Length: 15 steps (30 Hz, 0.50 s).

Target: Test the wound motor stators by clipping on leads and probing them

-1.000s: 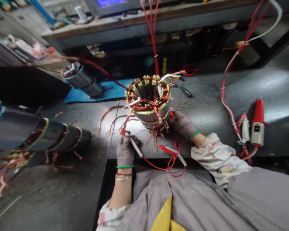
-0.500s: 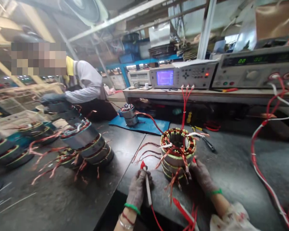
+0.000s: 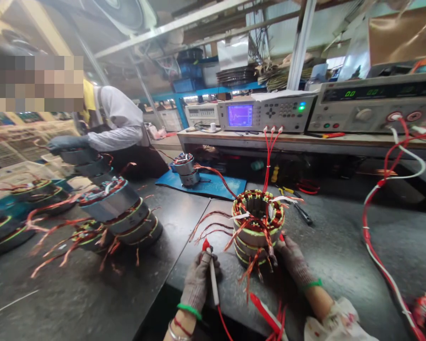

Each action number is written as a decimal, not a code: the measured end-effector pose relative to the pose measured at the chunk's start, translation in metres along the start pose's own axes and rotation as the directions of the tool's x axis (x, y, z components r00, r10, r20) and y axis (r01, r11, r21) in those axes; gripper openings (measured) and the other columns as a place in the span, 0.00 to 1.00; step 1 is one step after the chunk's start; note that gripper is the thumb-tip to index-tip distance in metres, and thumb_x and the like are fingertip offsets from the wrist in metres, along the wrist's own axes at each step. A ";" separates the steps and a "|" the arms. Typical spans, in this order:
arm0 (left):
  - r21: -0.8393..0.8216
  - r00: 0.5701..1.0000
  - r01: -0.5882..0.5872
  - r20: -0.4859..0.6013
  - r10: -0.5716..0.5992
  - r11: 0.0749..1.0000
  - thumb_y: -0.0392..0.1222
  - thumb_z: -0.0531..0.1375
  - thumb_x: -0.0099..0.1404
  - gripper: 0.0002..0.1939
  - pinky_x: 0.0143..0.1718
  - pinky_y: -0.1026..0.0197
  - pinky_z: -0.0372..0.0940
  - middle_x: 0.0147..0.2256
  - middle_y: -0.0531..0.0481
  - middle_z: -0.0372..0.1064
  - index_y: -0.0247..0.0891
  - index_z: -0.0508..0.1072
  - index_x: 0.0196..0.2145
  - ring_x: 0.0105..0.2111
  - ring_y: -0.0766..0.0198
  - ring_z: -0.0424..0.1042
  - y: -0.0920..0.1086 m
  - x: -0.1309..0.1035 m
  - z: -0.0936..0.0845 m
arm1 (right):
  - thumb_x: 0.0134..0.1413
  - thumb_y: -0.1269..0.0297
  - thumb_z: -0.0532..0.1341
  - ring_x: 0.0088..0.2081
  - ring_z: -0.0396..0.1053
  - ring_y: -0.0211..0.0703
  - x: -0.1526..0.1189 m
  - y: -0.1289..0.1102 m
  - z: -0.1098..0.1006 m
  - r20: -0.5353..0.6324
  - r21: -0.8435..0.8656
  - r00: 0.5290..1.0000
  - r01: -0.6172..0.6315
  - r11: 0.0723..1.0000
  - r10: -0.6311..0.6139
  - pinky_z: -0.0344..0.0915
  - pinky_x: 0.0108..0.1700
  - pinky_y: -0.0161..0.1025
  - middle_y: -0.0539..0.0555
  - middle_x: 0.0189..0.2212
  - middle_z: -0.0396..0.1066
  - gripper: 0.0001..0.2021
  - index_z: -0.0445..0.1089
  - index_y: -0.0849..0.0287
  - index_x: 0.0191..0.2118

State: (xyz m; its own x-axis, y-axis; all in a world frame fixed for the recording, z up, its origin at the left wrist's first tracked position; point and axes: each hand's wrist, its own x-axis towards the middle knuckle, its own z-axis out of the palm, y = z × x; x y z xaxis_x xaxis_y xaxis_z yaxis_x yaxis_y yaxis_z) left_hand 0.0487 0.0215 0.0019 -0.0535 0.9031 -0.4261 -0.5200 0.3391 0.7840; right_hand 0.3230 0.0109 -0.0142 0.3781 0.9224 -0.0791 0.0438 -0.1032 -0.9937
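**On the dark table (image 3: 341,237): wound stator stack (image 3: 250,239) upright between two gloved hands**

Copper leads fan out from the stack, several reaching toward nine o'clock. At eight o'clock from it, the person's left hand (image 3: 196,279) has its fingers clamped on a white probe (image 3: 214,284) with a red tip. At four o'clock, the right hand (image 3: 295,261) is beside the stack's wall; a red piece (image 3: 282,236) shows at its fingertips, grip not determinable. Red-and-white probe (image 3: 264,310) noted at six o'clock. Pliers (image 3: 289,191) at two o'clock; blue mat (image 3: 220,185) at ten; lit tester (image 3: 266,115) at twelve. Further stators (image 3: 108,201) stand at nine o'clock, a co-worker (image 3: 115,113) beyond.
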 end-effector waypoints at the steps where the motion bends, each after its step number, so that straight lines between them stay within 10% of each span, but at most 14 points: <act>1: 0.002 1.000 -0.003 0.008 0.003 1.000 0.56 0.79 0.35 0.31 0.20 0.65 0.64 0.19 0.56 0.67 0.37 0.71 0.29 0.17 0.69 0.66 0.000 0.000 0.000 | 0.43 0.42 0.62 0.45 0.76 0.59 -0.001 -0.001 0.001 0.002 -0.002 1.000 0.005 1.000 -0.005 0.72 0.50 0.50 0.60 0.42 0.80 0.27 0.74 0.58 0.43; 11: -0.004 0.999 -0.051 -0.007 0.051 0.999 0.55 0.80 0.33 0.32 0.20 0.62 0.65 0.21 0.56 0.69 0.38 0.70 0.30 0.17 0.67 0.66 0.003 -0.005 0.006 | 0.39 0.51 0.57 0.31 0.70 0.48 0.005 -0.017 0.000 0.034 -0.232 0.998 0.051 0.971 -0.044 0.70 0.37 0.44 0.52 0.26 0.73 0.17 0.71 0.55 0.35; 15: 0.180 0.997 -0.021 -0.071 0.035 0.983 0.54 0.74 0.51 0.20 0.24 0.62 0.68 0.23 0.58 0.68 0.44 0.72 0.33 0.20 0.67 0.67 0.011 -0.017 0.005 | 0.44 0.61 0.59 0.36 0.71 0.44 -0.009 -0.038 0.011 0.013 -0.267 1.000 -0.006 0.964 0.010 0.68 0.40 0.39 0.51 0.32 0.75 0.14 0.72 0.57 0.39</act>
State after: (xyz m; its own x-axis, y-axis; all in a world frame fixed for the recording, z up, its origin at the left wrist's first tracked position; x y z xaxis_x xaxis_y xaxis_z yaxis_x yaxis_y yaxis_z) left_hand 0.0483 0.0112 0.0197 -0.1322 0.8932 -0.4297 -0.3570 0.3616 0.8613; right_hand 0.3078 0.0108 0.0236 0.3669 0.9259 -0.0901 0.2869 -0.2047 -0.9358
